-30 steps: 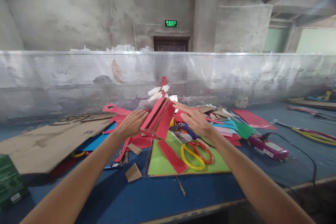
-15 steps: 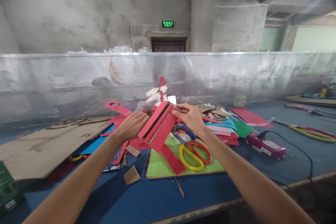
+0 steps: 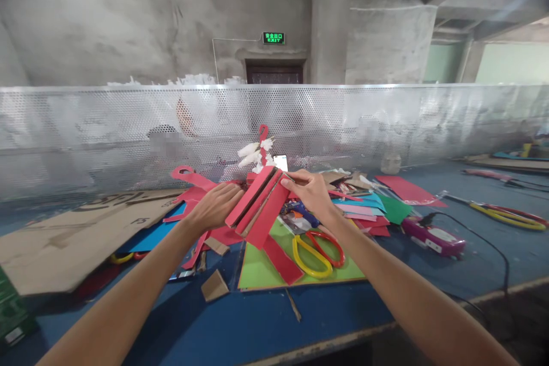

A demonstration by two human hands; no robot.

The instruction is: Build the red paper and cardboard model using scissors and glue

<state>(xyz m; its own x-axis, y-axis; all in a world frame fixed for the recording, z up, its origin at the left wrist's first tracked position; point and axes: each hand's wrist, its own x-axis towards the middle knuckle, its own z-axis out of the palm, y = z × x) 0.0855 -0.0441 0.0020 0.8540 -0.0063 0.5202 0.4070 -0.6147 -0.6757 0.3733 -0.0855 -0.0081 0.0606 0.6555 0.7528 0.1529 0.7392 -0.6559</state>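
Observation:
Between my two hands, a red paper-covered cardboard piece point(image 3: 268, 209) is held up at a tilt, with long slits and bare cardboard edges along it. My left hand point(image 3: 219, 206) is closed round its left side, with the fingertips hidden behind it. At its upper right edge my right hand point(image 3: 309, 190) pinches it between thumb and fingers. Below it, a red strip point(image 3: 283, 262) lies across a lime-green sheet point(image 3: 266, 277). Large scissors with yellow and red handles point(image 3: 315, 260) rest on that sheet. A red looped cut-out point(image 3: 193, 177) lies beyond my left hand.
Brown cardboard point(image 3: 81, 234) covers the left of the blue table point(image 3: 343, 311). To the right are coloured sheets point(image 3: 360, 206), a purple device point(image 3: 433, 237) with a black cable, and another pair of scissors point(image 3: 506, 214). A perforated metal panel point(image 3: 343, 120) stands behind.
The hands and the red piece stay almost in place. The whole view has shifted very slightly.

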